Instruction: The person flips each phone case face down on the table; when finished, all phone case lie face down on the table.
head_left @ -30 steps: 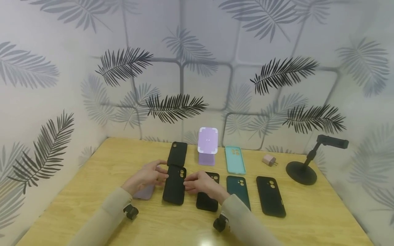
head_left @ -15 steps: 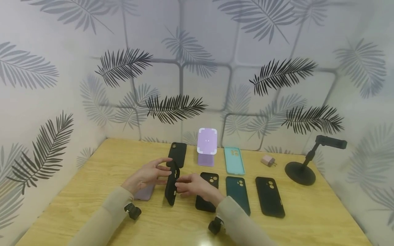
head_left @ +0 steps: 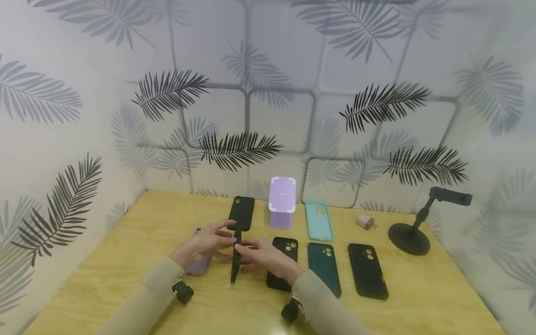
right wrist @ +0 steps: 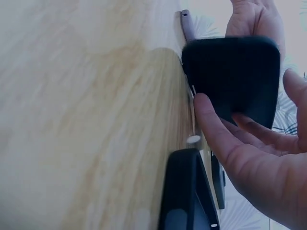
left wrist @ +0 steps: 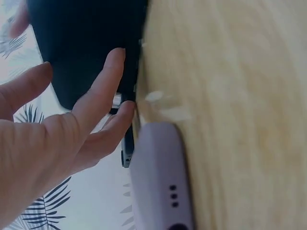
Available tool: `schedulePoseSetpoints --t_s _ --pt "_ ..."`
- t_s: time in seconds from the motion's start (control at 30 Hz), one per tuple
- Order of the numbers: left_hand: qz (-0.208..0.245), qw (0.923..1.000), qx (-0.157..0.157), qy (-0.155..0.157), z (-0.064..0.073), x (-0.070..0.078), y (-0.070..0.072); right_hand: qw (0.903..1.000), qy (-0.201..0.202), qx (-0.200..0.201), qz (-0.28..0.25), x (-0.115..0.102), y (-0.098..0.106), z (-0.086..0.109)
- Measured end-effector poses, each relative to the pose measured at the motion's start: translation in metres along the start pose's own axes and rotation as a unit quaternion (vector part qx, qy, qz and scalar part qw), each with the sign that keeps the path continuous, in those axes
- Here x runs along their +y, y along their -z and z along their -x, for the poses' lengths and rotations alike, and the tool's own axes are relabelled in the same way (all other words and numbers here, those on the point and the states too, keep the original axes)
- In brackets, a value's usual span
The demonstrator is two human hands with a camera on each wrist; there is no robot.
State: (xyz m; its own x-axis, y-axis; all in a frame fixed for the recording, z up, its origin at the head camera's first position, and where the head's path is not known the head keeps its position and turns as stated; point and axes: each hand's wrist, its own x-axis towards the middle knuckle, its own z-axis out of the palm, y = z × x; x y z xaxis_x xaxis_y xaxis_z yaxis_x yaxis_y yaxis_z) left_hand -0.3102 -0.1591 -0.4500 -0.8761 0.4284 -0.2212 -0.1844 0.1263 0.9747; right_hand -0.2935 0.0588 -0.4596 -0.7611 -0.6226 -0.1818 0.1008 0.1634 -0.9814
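Note:
A black phone case stands on its long edge on the table, held between both hands. In the left wrist view its broad dark face is turned towards the left hand, whose fingers hold it along its edges. From the other side the right hand holds the case, fingertips against its face and lower edge in the right wrist view. A lilac phone case lies partly hidden beneath the left hand. Another black case with camera holes lies partly under the right hand.
Behind the hands lie a black case and a turquoise case, with a lilac phone stand between them. A dark green case, a black case, a pink charger and a black stand are to the right.
The black case between the hands lay flat with its back up; it has been turned up onto its long edge. The right hand has shifted slightly left with it.

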Motion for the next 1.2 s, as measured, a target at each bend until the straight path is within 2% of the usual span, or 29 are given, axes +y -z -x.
schedulePoseSetpoints --t_s 0.2,0.43,0.67,1.07,1.2 --pt "-0.010 0.9998 0.012 0.008 -0.001 -0.001 -0.003 0.9999 -0.007 0.012 -0.003 -0.001 -0.002 0.001" --pt "-0.031 0.9990 0.020 0.024 0.003 0.002 -0.002 0.9948 0.000 0.091 0.045 0.001 0.001 0.005" --pt "-0.034 0.9989 0.016 0.028 0.002 0.001 -0.001 0.9896 0.012 0.125 0.070 0.008 0.008 0.010" --pt "-0.037 0.9988 0.011 0.029 0.005 -0.001 0.000 0.9893 -0.009 0.124 0.076 0.009 0.008 0.019" --pt "-0.047 0.9986 0.000 0.027 0.006 -0.001 0.002 0.9892 -0.022 0.117 0.086 0.010 0.008 0.019"
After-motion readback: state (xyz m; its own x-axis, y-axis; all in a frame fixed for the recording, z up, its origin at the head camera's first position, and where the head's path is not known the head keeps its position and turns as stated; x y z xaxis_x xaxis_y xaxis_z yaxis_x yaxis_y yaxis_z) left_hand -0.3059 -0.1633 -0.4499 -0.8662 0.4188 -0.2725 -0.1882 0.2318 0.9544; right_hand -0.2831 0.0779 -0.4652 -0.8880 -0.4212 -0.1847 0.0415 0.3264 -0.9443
